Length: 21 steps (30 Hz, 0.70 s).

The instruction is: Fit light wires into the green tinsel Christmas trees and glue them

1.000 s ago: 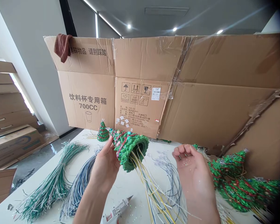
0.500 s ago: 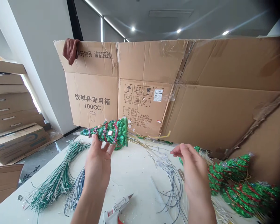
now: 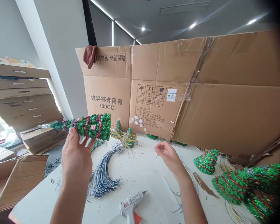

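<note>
My left hand grips a small tinsel Christmas tree, held sideways above the table with its tip to the left and its wide base to the right. Red garland, little ornaments and a pink box-like piece decorate it. Over the middle of the table, apart from the tree, is my right hand. Its thumb and fingertips are drawn together, and I cannot make out whether something tiny is between them. A white glue gun lies below, between my forearms. Behind it, blue-and-white wire strands lie in a tied bundle.
Several finished tinsel trees lie at the right, and small green trees stand at the back. A tall cardboard sheet walls off the table's far side. At the left are stacked cartons and an open box.
The view has turned left. My left hand has carried the tree leftward, and my right hand has moved in toward the middle of the table, its fingers still drawn together.
</note>
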### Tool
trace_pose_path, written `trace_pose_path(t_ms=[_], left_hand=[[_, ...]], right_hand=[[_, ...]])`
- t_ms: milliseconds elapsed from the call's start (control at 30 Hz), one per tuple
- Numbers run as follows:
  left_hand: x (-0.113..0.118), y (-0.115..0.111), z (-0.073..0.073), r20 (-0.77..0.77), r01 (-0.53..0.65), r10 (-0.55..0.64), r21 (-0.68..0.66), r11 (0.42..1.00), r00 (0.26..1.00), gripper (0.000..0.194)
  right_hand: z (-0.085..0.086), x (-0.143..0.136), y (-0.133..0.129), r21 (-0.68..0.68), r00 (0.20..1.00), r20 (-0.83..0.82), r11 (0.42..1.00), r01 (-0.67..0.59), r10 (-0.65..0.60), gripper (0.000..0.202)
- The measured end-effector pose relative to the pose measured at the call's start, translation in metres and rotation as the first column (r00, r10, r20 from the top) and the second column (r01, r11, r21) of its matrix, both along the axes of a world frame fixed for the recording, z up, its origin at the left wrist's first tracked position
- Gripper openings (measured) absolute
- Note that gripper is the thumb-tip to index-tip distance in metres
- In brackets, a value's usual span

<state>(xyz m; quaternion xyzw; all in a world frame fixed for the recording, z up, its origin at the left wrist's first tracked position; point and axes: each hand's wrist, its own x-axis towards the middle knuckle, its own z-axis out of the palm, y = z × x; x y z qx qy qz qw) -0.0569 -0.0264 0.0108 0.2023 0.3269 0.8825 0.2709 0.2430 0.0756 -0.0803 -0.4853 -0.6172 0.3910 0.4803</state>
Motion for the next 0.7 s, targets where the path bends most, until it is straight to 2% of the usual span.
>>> trace_pose_path(t_ms=[100, 200, 367, 500, 700], left_hand=[[-0.02, -0.012, 0.006, -0.038, -0.032, 0.032, -0.002, 0.999, 0.999, 0.026], [-0.037, -0.022, 0.007, -0.034, -0.04, 0.04, -0.016, 0.999, 0.999, 0.035], [-0.057, -0.035, 0.0, -0.005, -0.046, 0.045, -0.056, 0.997, 0.999, 0.041], [-0.074, -0.044, -0.007, 0.028, -0.011, 0.014, -0.103, 0.995, 1.0, 0.044], [-0.093, -0.041, -0.014, 0.018, 0.038, -0.036, -0.173, 0.984, 0.999, 0.051]], right_hand=[[-0.013, -0.046, 0.033, -0.038, 0.998, 0.045, 0.999, -0.03, 0.032, 0.039], [-0.021, -0.097, 0.071, -0.076, 0.993, 0.117, 0.997, 0.025, -0.016, 0.031], [-0.027, -0.164, 0.119, -0.097, 0.964, 0.25, 0.988, 0.121, -0.093, 0.04], [-0.033, -0.186, 0.133, -0.114, 0.938, 0.334, 0.984, 0.136, -0.091, 0.038], [-0.043, -0.182, 0.129, -0.08, 0.929, 0.356, 0.987, 0.143, -0.105, 0.035]])
